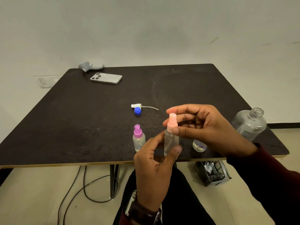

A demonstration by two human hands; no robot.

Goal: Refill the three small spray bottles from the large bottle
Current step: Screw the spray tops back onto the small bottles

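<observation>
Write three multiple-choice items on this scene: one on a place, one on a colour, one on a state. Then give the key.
1. Where does the phone lie?
A. far left part of the table
B. on the floor
C. beside the large bottle

2. What colour is the spray top on the small bottle held in both hands?
A. blue
B. pale pink
C. green

3. How is the large bottle's neck?
A. capped
B. open
C. fitted with a sprayer

Key:
1 A, it lies near the far left corner.
2 B, the right hand pinches a pale pink top while the left hand holds the body.
3 B, the threaded neck is bare.
</observation>
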